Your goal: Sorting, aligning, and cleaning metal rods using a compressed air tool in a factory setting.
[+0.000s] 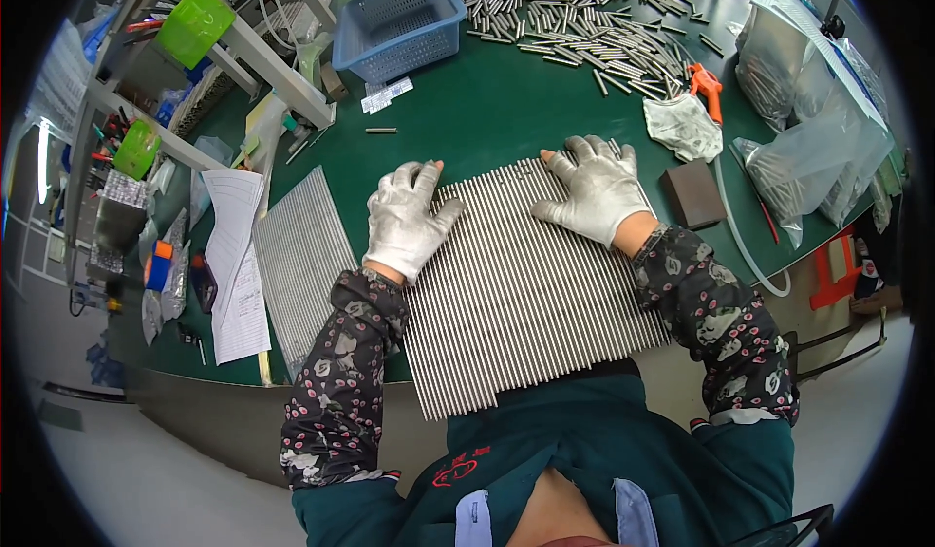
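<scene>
In front of me lies a wide sheet of thin metal rods, side by side in close rows, its near end reaching past the table edge to my body. The near ends step unevenly at the left. My left hand, in a whitish glove with one bare fingertip, rests along the left edge with fingers apart. My right hand, gloved likewise, lies spread over the far right corner, thumb pointing inward on the rods. A second, narrower ribbed grey sheet lies left of my left forearm.
A blue plastic basket stands at the back left, near one loose metal pin. Many pins are heaped at the back. To the right are an orange air gun, a cloth, a brown block and bagged rods. Papers lie left.
</scene>
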Demonstrator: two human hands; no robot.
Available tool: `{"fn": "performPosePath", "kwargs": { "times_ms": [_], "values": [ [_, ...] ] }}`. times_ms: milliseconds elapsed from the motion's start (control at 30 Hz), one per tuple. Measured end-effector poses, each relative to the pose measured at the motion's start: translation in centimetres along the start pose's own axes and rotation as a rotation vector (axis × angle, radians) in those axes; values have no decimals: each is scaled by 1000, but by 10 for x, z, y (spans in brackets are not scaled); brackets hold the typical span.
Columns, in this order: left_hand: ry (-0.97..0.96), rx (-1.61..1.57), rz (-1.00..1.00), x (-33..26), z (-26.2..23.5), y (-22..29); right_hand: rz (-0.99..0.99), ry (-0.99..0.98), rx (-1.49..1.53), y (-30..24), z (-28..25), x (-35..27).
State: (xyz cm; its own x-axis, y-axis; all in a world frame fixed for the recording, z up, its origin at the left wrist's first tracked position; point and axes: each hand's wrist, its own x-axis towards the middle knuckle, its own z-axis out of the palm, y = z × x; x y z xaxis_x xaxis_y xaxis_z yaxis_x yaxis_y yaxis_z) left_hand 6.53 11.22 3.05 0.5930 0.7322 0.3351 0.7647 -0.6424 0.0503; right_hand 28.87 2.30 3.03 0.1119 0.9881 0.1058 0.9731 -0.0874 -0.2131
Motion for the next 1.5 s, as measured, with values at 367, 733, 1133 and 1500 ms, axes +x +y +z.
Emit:
{"fn": "performPosePath", "kwargs": {
  "times_ms": [367,733,1133,1500],
  "values": [
    [-1,-150,253,3,13,31,-92,73,-80,7,11,-11],
    [-30,-53,104,4,3,-9,-74,94,2,13,8,7],
    [-181,3,63,-4,4,0,1,21,-33,-8,6,7],
    [-111,-99,154,-21,-5,0,9,49,19,1,3,-6]
  ]
}}
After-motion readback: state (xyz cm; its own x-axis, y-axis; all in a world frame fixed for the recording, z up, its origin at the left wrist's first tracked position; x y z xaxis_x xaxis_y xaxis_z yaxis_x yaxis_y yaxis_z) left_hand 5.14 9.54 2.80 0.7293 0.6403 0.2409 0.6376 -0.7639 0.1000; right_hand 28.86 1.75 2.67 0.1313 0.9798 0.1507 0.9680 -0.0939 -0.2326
